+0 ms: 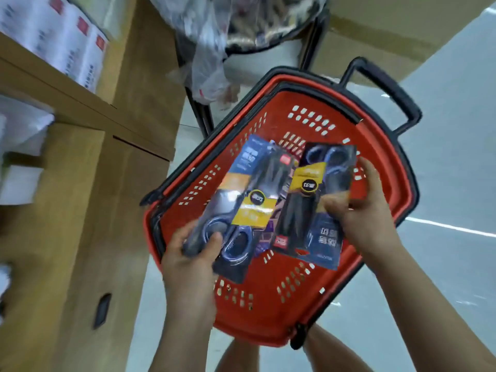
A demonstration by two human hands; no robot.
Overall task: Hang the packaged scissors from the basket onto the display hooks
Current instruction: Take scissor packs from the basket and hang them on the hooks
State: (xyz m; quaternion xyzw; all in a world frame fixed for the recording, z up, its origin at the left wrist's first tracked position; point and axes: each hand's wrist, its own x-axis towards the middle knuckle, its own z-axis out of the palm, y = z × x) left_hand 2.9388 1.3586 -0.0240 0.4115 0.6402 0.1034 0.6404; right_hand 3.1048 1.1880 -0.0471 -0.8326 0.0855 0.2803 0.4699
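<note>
While left hand (188, 261) clasps one blue, yellow-banded scissors pack (249, 200), right hand (367, 208) clasps a second pack (322, 237).

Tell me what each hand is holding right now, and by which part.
The left hand grips one scissors pack at its handle-ring end, thumb on the front. The right hand pinches a second pack midway along one long edge.

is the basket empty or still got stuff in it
Nearly empty: the basket shows mostly bare red floor, but something purple shows between the left pack and the right pack; cannot tell what.
</note>
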